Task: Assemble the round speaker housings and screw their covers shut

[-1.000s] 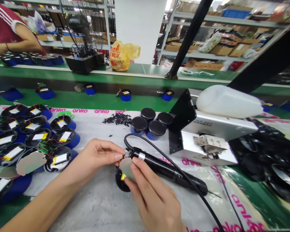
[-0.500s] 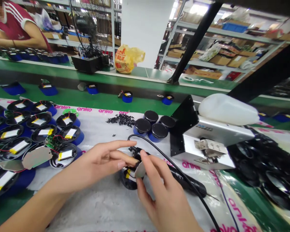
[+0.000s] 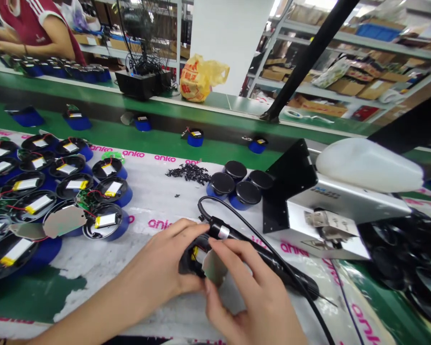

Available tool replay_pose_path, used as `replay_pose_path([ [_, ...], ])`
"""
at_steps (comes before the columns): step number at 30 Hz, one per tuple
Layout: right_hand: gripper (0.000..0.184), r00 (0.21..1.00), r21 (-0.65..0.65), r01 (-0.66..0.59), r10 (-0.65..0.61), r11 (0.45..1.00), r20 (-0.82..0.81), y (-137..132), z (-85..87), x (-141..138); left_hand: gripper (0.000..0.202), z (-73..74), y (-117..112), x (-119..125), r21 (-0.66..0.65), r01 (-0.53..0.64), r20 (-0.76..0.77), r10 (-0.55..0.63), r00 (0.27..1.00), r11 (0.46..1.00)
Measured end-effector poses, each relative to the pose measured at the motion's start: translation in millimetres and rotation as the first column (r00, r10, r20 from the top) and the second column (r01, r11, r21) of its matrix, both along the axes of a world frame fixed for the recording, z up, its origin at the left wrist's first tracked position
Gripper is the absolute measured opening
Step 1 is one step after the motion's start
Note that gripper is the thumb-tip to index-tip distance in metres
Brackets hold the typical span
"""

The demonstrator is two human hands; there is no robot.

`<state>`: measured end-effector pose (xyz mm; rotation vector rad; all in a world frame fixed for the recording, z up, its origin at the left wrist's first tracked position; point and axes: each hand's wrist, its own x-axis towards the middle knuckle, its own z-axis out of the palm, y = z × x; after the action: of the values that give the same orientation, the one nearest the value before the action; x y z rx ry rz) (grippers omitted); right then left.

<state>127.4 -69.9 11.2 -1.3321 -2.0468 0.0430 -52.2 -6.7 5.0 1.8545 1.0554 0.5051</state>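
My left hand [image 3: 175, 256] is closed round the near-left side of a small round housing [image 3: 187, 264], dark inside, on the bench in front of me. Inside it a battery pack's yellow end [image 3: 195, 253] shows. Between the thumb and fingers of my right hand [image 3: 255, 292] is a thin round grey plate [image 3: 214, 270], tilted at the housing's right edge. Its far side is hidden, and I cannot tell whether it touches the housing. Just beyond my hands lies a black electric screwdriver [image 3: 267, 261] with a looped cable, its bit pointing right.
Several blue housings with batteries [image 3: 106, 220] crowd the left. Small black pieces [image 3: 188, 173] lie in a pile near lidded blue housings [image 3: 247, 192]. At right stand a silver metal machine [image 3: 345, 230] with a white plastic bottle [image 3: 366, 163] on it, and black rings [image 3: 427, 282]. A co-worker [image 3: 57, 36] is across the line.
My left hand has gone from reaching with extended fingers into the housing to wrapping round its side. The grey plate, still in my right hand, now shows its flat face more. The view has shifted slightly.
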Motion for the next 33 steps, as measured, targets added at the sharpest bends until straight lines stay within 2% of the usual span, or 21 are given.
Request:
replay_pose_path([
  [2,0.041,1.0,0.011,-0.026,0.026,1.0,-0.012,-0.5,-5.2,1.0,0.069,-0.6,1.0,-4.0,-0.107,0.001,0.066,0.007,0.998,0.994],
  [3,0.041,0.998,0.008,-0.047,0.048,0.999,-0.031,-0.6,-8.1,1.7,0.067,-1.1,1.0,-6.1,-0.211,0.002,0.105,0.02,0.994,0.978],
  [4,0.042,0.996,0.006,-0.069,0.069,0.998,-0.058,-0.6,-10.9,2.4,0.068,-1.8,0.6,-8.2,-0.343,0.008,0.149,0.046,0.988,0.939],
  [5,0.042,0.993,0.002,-0.086,0.086,0.996,-0.087,-0.7,-13.4,3.1,0.07,-2.9,-0.1,-10.2,-0.482,0.022,0.196,0.083,0.977,0.876],
  [7,0.043,0.986,0.0,-0.095,0.094,0.995,-0.135,-1.3,-16.9,3.7,0.075,-5.0,-1.7,-13.8,-0.685,0.081,0.293,0.173,0.94,0.724],
  [9,0.044,0.983,-0.017,-0.088,0.084,0.996,-0.163,-1.9,-18.0,3.2,0.076,-5.8,-2.2,-16.7,-0.761,0.162,0.397,0.253,0.882,0.628],
  [11,0.043,0.983,-0.043,-0.086,0.078,0.995,-0.167,-2.0,-17.2,1.6,0.069,-4.4,-1.1,-18.2,-0.775,0.22,0.463,0.295,0.836,0.593],
  [13,0.042,0.983,-0.038,-0.089,0.082,0.995,-0.163,-1.2,-15.9,-0.4,0.06,-1.7,0.8,-17.5,-0.787,0.197,0.452,0.329,0.829,0.584],
  [17,0.042,0.986,0.006,-0.101,0.1,0.995,-0.133,0.7,-14.6,-3.3,0.047,0.9,2.0,-12.0,-0.795,0.067,0.352,0.369,0.86,0.603],
  [22,0.047,0.991,0.058,-0.046,0.053,0.997,-0.123,-0.4,-14.6,-4.0,0.051,-2.9,0.0,-10.0,-0.764,0.077,0.375,0.343,0.861,0.641],
  [25,0.049,0.981,-0.014,-0.04,0.036,0.999,-0.189,-2.5,-15.3,-4.1,0.048,-5.3,-1.2,-8.9,-0.73,0.057,0.37,0.324,0.871,0.681],
  [28,0.05,0.957,-0.115,-0.093,0.057,0.989,-0.284,-5.2,-16.6,-3.5,0.04,-7.2,-2.7,-5.7,-0.689,0.019,0.352,0.312,0.882,0.724],
  [33,0.049,0.948,-0.13,-0.141,0.096,0.981,-0.304,-8.6,-17.5,-1.2,0.039,-8.6,-4.3,-3.1,-0.667,0.007,0.348,0.302,0.887,0.745],
])
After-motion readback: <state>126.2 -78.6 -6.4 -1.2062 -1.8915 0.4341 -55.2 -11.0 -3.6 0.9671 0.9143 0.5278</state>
